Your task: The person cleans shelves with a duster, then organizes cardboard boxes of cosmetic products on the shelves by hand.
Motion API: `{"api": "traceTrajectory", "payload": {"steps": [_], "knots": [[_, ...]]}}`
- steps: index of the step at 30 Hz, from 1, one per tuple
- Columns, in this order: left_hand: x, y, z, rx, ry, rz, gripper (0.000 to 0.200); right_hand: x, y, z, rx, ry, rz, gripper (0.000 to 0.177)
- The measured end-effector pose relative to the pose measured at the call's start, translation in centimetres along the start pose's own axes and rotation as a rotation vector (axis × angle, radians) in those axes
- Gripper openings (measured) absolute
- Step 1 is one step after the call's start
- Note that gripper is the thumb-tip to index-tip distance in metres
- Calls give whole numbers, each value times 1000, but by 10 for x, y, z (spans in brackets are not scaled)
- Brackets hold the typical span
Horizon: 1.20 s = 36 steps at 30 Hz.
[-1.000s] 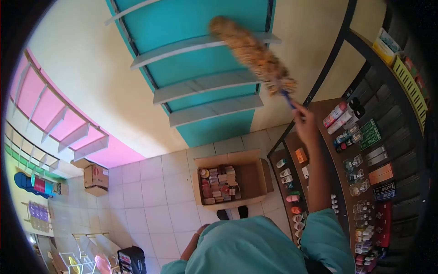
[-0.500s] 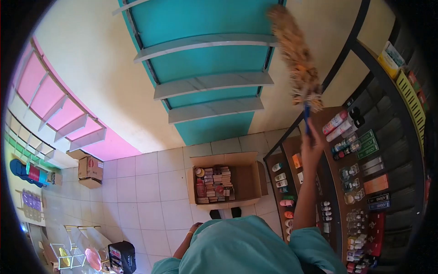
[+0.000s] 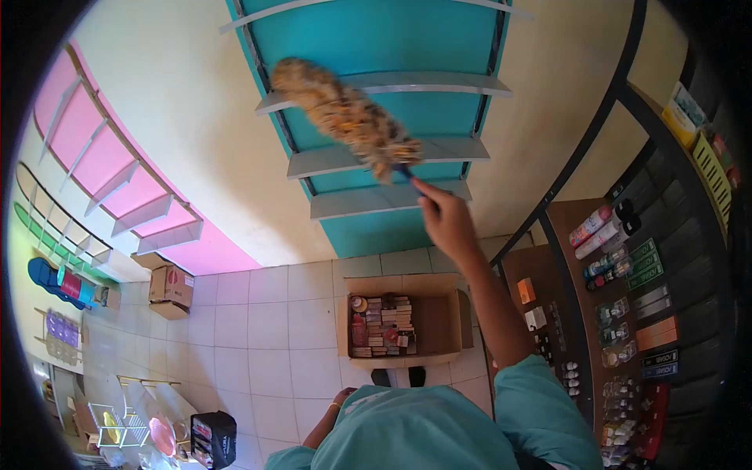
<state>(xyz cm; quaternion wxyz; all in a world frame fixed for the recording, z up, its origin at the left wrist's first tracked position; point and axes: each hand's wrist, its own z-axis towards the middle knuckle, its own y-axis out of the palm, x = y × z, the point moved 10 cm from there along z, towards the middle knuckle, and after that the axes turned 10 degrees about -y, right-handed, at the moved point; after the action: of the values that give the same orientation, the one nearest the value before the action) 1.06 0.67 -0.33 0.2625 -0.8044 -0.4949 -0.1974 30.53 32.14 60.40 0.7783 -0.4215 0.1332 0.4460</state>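
My right hand (image 3: 448,219) grips the dark handle of a fluffy brown duster (image 3: 345,117). The duster slants up to the left, in front of the pale wall shelves (image 3: 427,81) on the teal panel (image 3: 368,39). Its head overlaps the left part of those shelves; whether it touches them I cannot tell. My left hand (image 3: 343,395) hangs low beside the teal shirt, mostly hidden, and its fingers cannot be made out.
An open carton (image 3: 439,317) with small boxes stands on the floor before my feet. Dark shelving (image 3: 576,313) with bottles and boxes runs along the right. At left are another carton (image 3: 171,288), pink-backed shelves (image 3: 145,218) and a black bag (image 3: 213,439).
The duster has swung left from the wall at the right, across the teal panel, with my right hand still holding it. The view has shifted slightly.
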Motion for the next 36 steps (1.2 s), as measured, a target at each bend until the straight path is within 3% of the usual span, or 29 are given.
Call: {"api": "traceTrajectory", "payload": {"steps": [1,3,5,9,12,15,20,22,28,30,32,36], "knots": [[-16,6,12,-4,-17,28,39,16,-12,-10,-46,133,20,30],[-18,8,11,-2,-27,36,39,37,-45,-27,66,136,141,29],[-6,-2,-7,10,-14,-5,39,56,-83,-49,159,106,29,29],[12,1,-13,15,-35,88,37,84,-153,-90,243,317,-163,29],[28,4,-14,-4,-37,118,35,139,-198,-125,365,348,-241,29],[40,5,-20,12,-52,66,34,124,-212,-132,482,242,-393,30],[35,4,-23,37,-36,73,34,102,-180,-140,564,274,-189,31],[37,1,-36,54,-70,44,33,53,-143,-123,540,333,-6,31],[20,7,-17,30,-54,37,33,-35,-7,-27,153,-141,165,28],[23,0,-13,37,-28,41,33,-35,36,-8,-92,9,83,28],[54,-1,-36,46,-21,25,34,-20,36,-1,9,-14,119,27],[36,7,-27,12,-36,-82,32,27,-19,-18,160,46,183,27]]}}
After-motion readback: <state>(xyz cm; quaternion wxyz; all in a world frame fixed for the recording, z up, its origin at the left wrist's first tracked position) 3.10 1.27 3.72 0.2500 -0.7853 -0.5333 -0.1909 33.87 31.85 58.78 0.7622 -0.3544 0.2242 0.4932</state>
